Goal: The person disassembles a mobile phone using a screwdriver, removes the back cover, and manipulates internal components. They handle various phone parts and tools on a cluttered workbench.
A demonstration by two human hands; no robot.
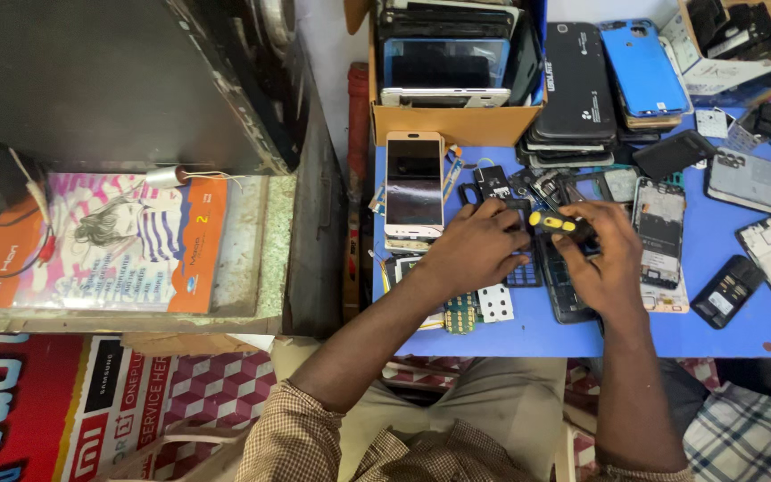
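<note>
Right hand (pixel 606 254) clenched round yellow-and-black screwdriver (pixel 555 223), tip hidden behind fingers. Left hand (pixel 475 245) pressing down on black phone frame (pixel 523 268), fingers spread, gripping nothing. Frame flat on blue bench (pixel 528 335), mid-bench, between gold smartphone (pixel 414 183) at left and opened phone body (pixel 659 228) at right. Cardboard box (pixel 457 123) of phones behind.

Blue table (pixel 528 335) under everything. The screwdriver (pixel 553 222) showed a yellow and black handle. A cardboard box (pixel 453 123) was tan, one phone back (pixel 642 67) bright blue, another (pixel 579 76) black. The sleeve (pixel 301 437) wore a brown check, and the poster (pixel 109 241) carried orange with pink and blue stripes.
</note>
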